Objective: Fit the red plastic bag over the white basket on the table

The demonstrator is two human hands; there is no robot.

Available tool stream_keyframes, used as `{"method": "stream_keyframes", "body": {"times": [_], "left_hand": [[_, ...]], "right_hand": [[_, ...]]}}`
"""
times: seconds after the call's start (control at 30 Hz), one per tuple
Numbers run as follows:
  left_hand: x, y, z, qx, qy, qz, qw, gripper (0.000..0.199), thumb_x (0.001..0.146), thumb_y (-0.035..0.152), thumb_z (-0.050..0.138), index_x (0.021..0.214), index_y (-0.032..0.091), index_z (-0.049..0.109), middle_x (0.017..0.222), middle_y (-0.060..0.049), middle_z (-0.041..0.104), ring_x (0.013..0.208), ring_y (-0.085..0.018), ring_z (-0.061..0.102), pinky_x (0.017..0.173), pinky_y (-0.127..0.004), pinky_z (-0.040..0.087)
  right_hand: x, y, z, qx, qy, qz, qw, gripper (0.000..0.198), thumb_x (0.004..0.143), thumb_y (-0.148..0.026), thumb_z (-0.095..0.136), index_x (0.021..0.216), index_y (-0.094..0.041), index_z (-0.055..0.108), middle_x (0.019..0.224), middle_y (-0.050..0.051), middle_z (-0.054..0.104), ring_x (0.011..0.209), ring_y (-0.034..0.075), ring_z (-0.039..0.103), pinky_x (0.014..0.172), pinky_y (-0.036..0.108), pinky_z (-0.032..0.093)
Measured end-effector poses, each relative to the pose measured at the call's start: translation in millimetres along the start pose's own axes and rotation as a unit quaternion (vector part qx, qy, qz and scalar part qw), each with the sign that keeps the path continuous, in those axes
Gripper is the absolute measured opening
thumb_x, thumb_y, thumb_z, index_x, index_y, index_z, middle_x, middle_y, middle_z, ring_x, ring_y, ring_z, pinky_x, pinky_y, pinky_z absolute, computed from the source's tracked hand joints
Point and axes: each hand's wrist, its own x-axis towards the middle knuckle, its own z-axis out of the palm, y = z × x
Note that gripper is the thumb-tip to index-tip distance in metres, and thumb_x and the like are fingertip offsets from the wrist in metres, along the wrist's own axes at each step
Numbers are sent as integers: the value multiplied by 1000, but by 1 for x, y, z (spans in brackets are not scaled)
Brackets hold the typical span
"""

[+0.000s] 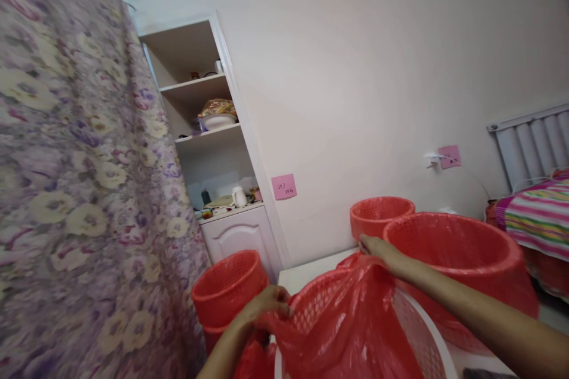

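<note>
Stretching across a white mesh basket (418,331) on the desk (306,272), a red plastic bag (351,325) is pinched shut at opposite edges by the left hand (267,303) and right hand (377,247), apparently to keep its mouth spread. Red baskets (229,287) (381,214) (462,254) are crowded just beside it; a floral curtain (75,177) and a shelf unit (208,136) are seen left.

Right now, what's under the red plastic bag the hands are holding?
Under the red plastic bag a white mesh basket shows through and along its rim. The left hand and right hand grip the bag's edges. The basket's inside and base are covered.
</note>
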Motion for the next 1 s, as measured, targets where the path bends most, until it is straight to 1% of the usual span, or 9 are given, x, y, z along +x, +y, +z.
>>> {"method": "stream_keyframes", "body": {"times": [0.2, 0.33, 0.43, 0.53, 0.63, 0.73, 0.83, 0.9, 1.0], "left_hand": [[11, -6, 3, -11, 85, 43, 995, 24, 78, 14, 68, 62, 15, 51, 58, 9, 48, 52, -7, 45, 53, -22, 39], [12, -1, -8, -62, 131, 87, 986, 27, 81, 21, 66, 62, 17, 47, 57, 9, 48, 51, -7, 45, 55, -24, 40], [5, 5, -15, -115, 150, 117, 975, 28, 81, 37, 63, 67, 19, 47, 59, 8, 51, 52, -9, 48, 56, -26, 41], [-4, 10, -17, -154, 140, 130, 969, 35, 75, 52, 61, 69, 22, 43, 55, 8, 52, 48, -10, 49, 52, -27, 40], [-16, 15, -16, -165, 150, 135, 965, 36, 67, 50, 66, 72, 22, 45, 54, 9, 50, 47, -9, 46, 50, -24, 36], [-32, 21, -16, -155, 144, 135, 968, 30, 59, 35, 71, 77, 18, 53, 66, 5, 59, 60, -11, 53, 57, -24, 40], [-53, 28, -20, -128, 121, 124, 977, 23, 51, 18, 67, 72, 15, 60, 68, 2, 62, 65, -13, 56, 59, -24, 41], [-66, 32, -25, -111, 126, 118, 979, 18, 52, 16, 64, 70, 15, 61, 63, 3, 61, 58, -11, 52, 54, -22, 36], [-80, 39, -35, -107, 157, 119, 975, 24, 61, 27, 65, 82, 16, 60, 69, 3, 62, 51, -8, 46, 48, -21, 31]], "right_hand": [[-4, 7, 6, 35, -18, 14, 999, 17, 80, -32, 62, 75, -16, 62, 73, -1, 64, 72, 17, 60, 67, 32, 44], [5, 12, 3, 49, 53, 8, 997, 7, 82, -23, 57, 81, -17, 60, 79, 0, 63, 76, 17, 58, 71, 32, 43], [12, 14, -1, 72, 108, 8, 992, 9, 83, -14, 49, 87, -18, 56, 86, 1, 63, 84, 17, 58, 75, 33, 42], [14, 16, -6, 99, 124, 19, 987, 11, 83, -11, 46, 87, -17, 55, 87, 2, 63, 85, 17, 58, 77, 33, 43], [8, 22, -12, 123, 103, 23, 987, 8, 79, -10, 52, 79, -16, 56, 80, 1, 63, 79, 17, 59, 74, 33, 44], [-1, 29, -23, 171, 66, 1, 983, 11, 71, -7, 54, 73, -16, 59, 75, 1, 66, 74, 16, 61, 70, 30, 45], [-8, 37, -42, 228, 68, -19, 971, 14, 65, -10, 52, 74, -16, 62, 74, 2, 69, 71, 16, 62, 67, 28, 47], [-9, 43, -58, 257, 94, -19, 962, 14, 64, -15, 53, 75, -16, 63, 72, 3, 67, 67, 16, 61, 65, 27, 47], [-12, 47, -81, 290, 144, -4, 946, 20, 67, -26, 54, 83, -16, 62, 73, 5, 67, 63, 16, 60, 59, 29, 48]]}}
